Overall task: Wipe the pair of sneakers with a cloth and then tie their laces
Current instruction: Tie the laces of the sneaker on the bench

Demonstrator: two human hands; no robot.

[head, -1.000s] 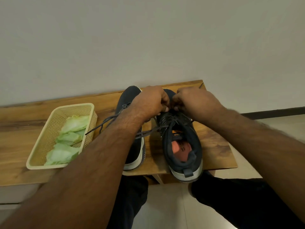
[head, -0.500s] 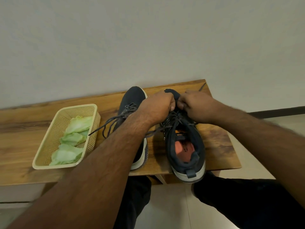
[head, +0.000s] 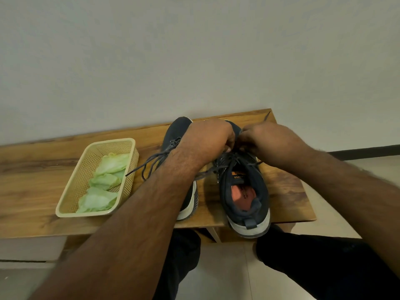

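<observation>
Both hands meet over the toe end of the right shoe (head: 244,191), knuckles nearly touching: the left hand (head: 208,140) is curled with its fingers tucked under, the right hand (head: 267,140) curled the same way at its 3 o'clock side, and each seems to pinch the laces (head: 232,163) of that shoe, though the fingertips are hidden and I cannot see the exact hold. Those laces run dark grey down the shoe's tongue, with one loose strand trailing toward 9 o'clock under the left forearm. The right shoe sits on the desk (head: 32,180) with its heel hanging just over the near edge, orange insole showing in the opening. The left shoe (head: 177,131) lies just beside it at 9 o'clock, mostly covered by the left forearm; its own laces (head: 151,163) are untied and sprawl out toward 8 o'clock, one tip reaching the basket (head: 71,187). That basket, pale yellow and perforated, stands on the desk at 9 o'clock from the shoes and holds crumpled light-green cloths (head: 104,182). Behind the desk rises a plain wall (head: 194,61). Below, at 6 o'clock, dark trouser legs (head: 324,267) show above a pale tiled floor (head: 220,278).
</observation>
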